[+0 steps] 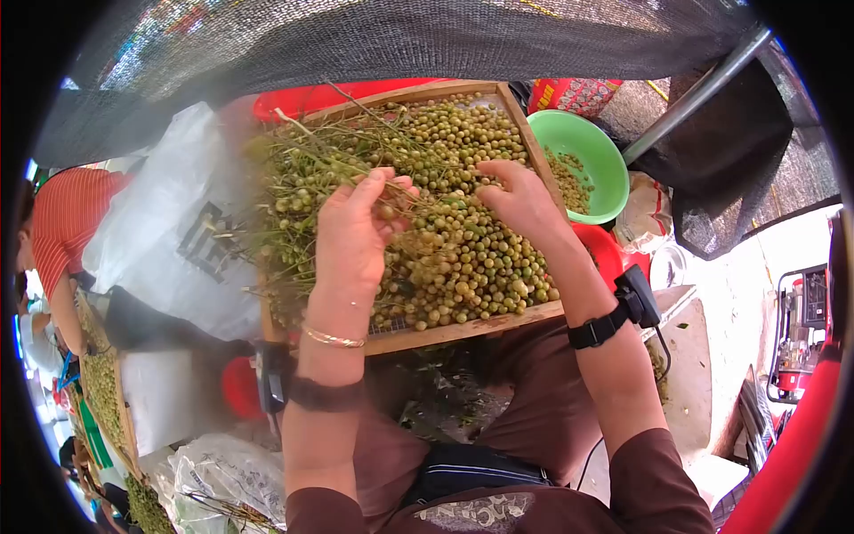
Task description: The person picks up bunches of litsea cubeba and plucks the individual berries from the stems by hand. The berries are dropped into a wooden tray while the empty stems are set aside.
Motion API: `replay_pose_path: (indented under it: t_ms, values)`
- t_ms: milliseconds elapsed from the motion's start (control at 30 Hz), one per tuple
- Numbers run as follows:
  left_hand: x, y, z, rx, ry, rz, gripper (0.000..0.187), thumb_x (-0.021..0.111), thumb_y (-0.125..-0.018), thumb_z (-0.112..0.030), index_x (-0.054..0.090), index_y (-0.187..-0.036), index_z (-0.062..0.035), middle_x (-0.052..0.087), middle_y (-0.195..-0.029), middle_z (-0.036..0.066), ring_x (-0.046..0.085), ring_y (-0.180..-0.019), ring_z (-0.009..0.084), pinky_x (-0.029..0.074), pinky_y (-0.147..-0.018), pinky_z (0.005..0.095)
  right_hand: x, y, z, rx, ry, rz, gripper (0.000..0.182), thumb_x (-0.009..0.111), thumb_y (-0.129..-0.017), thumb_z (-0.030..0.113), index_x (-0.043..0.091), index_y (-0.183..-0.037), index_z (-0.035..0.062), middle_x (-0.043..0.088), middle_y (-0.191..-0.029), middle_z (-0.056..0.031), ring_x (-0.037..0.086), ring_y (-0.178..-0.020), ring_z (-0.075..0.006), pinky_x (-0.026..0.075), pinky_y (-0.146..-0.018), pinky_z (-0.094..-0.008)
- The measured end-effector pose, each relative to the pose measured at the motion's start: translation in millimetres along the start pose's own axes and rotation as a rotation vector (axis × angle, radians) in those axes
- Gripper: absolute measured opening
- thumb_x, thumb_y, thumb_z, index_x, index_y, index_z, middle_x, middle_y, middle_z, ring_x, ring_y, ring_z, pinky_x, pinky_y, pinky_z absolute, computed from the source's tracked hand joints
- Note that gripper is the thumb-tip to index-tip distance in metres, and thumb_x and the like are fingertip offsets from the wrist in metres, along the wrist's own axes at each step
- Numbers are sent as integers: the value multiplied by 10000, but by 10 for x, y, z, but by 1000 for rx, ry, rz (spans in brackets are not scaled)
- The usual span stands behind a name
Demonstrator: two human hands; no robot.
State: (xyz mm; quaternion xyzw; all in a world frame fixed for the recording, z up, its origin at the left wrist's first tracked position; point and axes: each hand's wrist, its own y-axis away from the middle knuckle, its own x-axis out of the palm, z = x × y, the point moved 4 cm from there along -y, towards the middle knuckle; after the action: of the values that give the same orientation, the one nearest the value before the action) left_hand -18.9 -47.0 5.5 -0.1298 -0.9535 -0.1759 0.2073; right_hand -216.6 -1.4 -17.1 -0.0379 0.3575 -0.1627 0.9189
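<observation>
Small round green-yellow fruits [480,267] fill a wooden-framed tray [463,330] in front of me. Thin green stems with fruits on them [311,169] lie over the tray's left part. My left hand [360,214] is closed around a stem sprig above the middle of the tray, thumb pressed against the fingers. To its right, my right hand [514,198] hovers over the fruits near the tray's right edge, fingers curled; whether anything is between its fingertips I cannot make out.
A green basin [614,169] with some fruits stands beyond the tray's right edge, beside a metal pole [698,93]. White plastic bags [169,240] lie at left. Dark netting [400,44] hangs above. Another person in a striped shirt [76,214] is at far left.
</observation>
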Motion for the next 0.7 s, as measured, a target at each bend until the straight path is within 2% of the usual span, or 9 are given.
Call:
replay_pose_path:
  t_ms: [33, 100, 133, 167, 233, 367, 467, 533, 700]
  values:
    - [0, -3, 2, 5, -1, -7, 127, 530, -879, -167, 561, -942, -61, 631, -858, 77, 621, -729, 147, 486, -579, 263, 7, 11, 53, -6, -4, 4, 335, 548, -765, 125, 573, -1066, -19, 595, -1026, -166, 564, -971, -230, 432, -833, -317]
    - [12, -8, 43, -12, 11, -38, 209, 465, -911, -210, 554, -1006, -47, 633, -942, 122, 622, -865, 213, 494, -624, 314, -114, 127, 321, -171, 37, -159, 276, 543, -772, 101, 583, -1022, -9, 601, -978, -163, 582, -910, -254, 449, -788, -326]
    - [33, -3, 50, -15, 44, -38, 151, 490, -898, -187, 556, -952, -62, 628, -882, 81, 614, -767, 143, 485, -611, 259, -125, 172, 468, -226, -63, -117, 213, 562, -768, 86, 587, -962, 3, 597, -914, -157, 590, -842, -272, 460, -724, -346]
    - [48, 2, 71, -18, 45, -41, 151, 490, -898, -187, 556, -952, -62, 628, -882, 81, 614, -767, 143, 485, -611, 259, -80, 223, 569, -224, -62, -114, 213, 562, -768, 86, 587, -962, 3, 597, -914, -157, 590, -842, -272, 460, -724, -346]
    - [109, 10, 123, -20, 44, 12, 155, 460, -912, -177, 544, -956, -55, 609, -846, 67, 595, -728, 142, 478, -598, 255, 68, 331, 784, -383, -135, -58, 114, 568, -753, 73, 577, -850, 13, 576, -823, -140, 572, -764, -321, 460, -660, -399]
    - [136, 6, 286, -19, 30, 50, 206, 416, -930, -195, 553, -975, -47, 606, -805, 62, 575, -674, 142, 478, -599, 271, 252, 380, 691, -342, -136, -88, 104, 584, -745, 86, 546, -815, 20, 561, -753, -147, 564, -738, -337, 458, -625, -408]
    - [86, -13, 301, -114, 46, 80, 192, 412, -931, -173, 550, -957, -43, 584, -771, 48, 567, -662, 133, 469, -603, 246, 233, 364, 678, -316, -62, -81, 123, 615, -727, 90, 552, -777, -3, 555, -730, -160, 558, -702, -334, 446, -606, -387]
    - [95, -24, 306, -79, 42, 214, 182, 404, -931, -146, 547, -949, -34, 588, -803, 62, 566, -673, 125, 469, -603, 233, 228, 357, 664, -306, -81, -53, 121, 602, -695, 71, 532, -752, -9, 549, -702, -168, 556, -680, -338, 438, -591, -395]
    - [151, 9, 365, -84, 63, 126, 175, 397, -926, -116, 543, -953, -23, 590, -823, 69, 568, -682, 123, 478, -611, 235, 219, 348, 642, -300, -96, -88, 87, 558, -656, 40, 518, -714, -11, 538, -663, -171, 548, -637, -339, 431, -564, -390]
